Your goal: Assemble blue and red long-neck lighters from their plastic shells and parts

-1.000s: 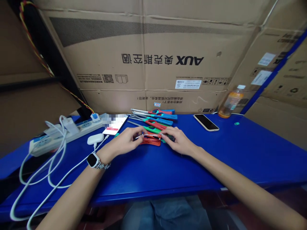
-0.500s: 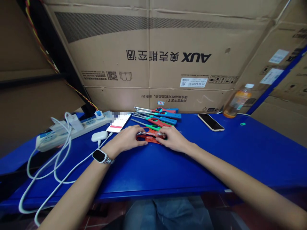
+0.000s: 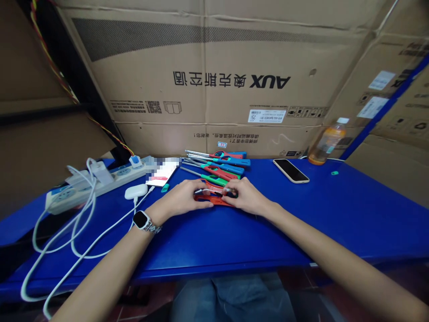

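My left hand (image 3: 186,197) curls its fingers over the left end of an orange lighter casing (image 3: 221,201) lying on the blue table. At the casing's other end, my right hand (image 3: 248,197) has its thumb and fingers closed on it. Metallic and clear inner parts (image 3: 214,191) show between the two hands, partly covered by my fingers. Just behind lie several long-nosed gas lighters (image 3: 231,169) in red, blue and green, their metal rods pointing left. A small green piece (image 3: 165,188) rests left of my left hand.
A lit phone (image 3: 164,173), a white earbud case (image 3: 136,192), cables and a power strip (image 3: 80,190) occupy the left side. On the right are a dark phone (image 3: 291,171), an orange drink bottle (image 3: 327,142) and another green piece (image 3: 334,172). Cardboard (image 3: 201,53) walls the back.
My left hand has shifted slightly right and nearer to me, uncovering the small green piece beside the lit phone. Both hands stay on the orange casing. The view has shifted slightly.
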`<control>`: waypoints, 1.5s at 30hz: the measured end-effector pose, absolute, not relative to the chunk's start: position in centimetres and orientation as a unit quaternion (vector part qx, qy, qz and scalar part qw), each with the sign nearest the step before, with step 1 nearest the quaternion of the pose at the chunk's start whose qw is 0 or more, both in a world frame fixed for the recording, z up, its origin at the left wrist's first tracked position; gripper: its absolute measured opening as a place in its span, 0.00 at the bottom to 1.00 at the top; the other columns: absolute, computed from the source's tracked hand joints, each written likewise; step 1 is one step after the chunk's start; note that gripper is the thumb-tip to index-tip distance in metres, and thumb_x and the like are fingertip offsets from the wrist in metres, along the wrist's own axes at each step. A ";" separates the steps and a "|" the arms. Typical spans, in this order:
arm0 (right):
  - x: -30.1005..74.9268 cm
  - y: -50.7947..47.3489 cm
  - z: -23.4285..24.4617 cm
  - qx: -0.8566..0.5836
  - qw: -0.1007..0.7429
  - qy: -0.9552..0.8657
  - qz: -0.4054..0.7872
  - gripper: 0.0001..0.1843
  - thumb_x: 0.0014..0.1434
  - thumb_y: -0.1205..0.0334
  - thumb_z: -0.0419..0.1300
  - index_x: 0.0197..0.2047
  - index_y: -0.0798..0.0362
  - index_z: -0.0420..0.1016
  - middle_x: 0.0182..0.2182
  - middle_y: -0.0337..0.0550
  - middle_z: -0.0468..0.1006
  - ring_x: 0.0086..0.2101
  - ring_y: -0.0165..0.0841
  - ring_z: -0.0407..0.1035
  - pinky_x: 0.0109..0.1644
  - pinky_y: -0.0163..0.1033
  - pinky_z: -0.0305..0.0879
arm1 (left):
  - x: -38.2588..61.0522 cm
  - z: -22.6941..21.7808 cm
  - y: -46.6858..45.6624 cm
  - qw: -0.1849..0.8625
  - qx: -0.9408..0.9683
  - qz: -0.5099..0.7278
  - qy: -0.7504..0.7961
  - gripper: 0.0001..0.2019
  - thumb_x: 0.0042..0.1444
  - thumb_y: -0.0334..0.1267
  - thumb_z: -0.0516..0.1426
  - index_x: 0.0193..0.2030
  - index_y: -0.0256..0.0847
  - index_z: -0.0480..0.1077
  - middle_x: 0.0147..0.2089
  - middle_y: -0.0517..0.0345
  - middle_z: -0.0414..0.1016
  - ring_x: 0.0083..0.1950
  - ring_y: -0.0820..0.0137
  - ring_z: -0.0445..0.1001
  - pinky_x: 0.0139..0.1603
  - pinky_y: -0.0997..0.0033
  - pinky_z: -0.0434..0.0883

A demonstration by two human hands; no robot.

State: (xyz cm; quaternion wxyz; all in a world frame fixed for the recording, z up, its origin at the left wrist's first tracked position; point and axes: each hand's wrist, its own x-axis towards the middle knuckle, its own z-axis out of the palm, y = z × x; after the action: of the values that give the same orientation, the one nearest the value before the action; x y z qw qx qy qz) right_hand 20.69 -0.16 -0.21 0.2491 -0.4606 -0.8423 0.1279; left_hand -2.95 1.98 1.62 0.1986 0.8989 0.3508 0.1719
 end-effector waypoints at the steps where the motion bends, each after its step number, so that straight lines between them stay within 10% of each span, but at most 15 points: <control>1: 20.7 -0.2 -0.2 -0.457 0.253 -0.843 0.130 0.05 0.58 0.62 0.64 0.35 0.55 0.79 0.27 0.39 0.76 0.28 0.28 0.65 0.39 0.36 0.54 | -3.0 1.7 1.9 0.199 0.898 0.176 0.352 0.19 0.55 0.53 0.62 0.43 0.40 0.75 0.41 0.55 0.79 0.38 0.65 0.75 0.36 0.72 0.67; 28: 19.7 -0.9 -0.1 -0.398 0.282 -0.830 0.271 0.09 0.61 0.62 0.59 0.42 0.55 0.76 0.31 0.40 0.78 0.30 0.29 0.69 0.33 0.33 0.63 | -3.0 1.8 1.9 0.287 0.885 0.141 0.338 0.16 0.61 0.47 0.56 0.33 0.35 0.76 0.29 0.57 0.75 0.30 0.71 0.69 0.31 0.74 0.62; 45: 20.7 -3.2 -0.1 -0.355 0.254 -0.899 -0.030 0.10 0.66 0.64 0.54 0.45 0.53 0.77 0.42 0.49 0.74 0.43 0.37 0.67 0.46 0.43 0.61 | -2.1 0.7 1.8 0.288 0.891 0.143 0.320 0.19 0.62 0.50 0.54 0.28 0.36 0.70 0.28 0.59 0.70 0.29 0.72 0.65 0.29 0.73 0.60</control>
State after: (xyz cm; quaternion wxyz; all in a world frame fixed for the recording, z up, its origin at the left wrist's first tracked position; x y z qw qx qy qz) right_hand 20.67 -3.25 -0.12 0.2543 -0.3550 -0.8991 -0.0299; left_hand -2.13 1.79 0.71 0.2879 0.8911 0.3203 0.1431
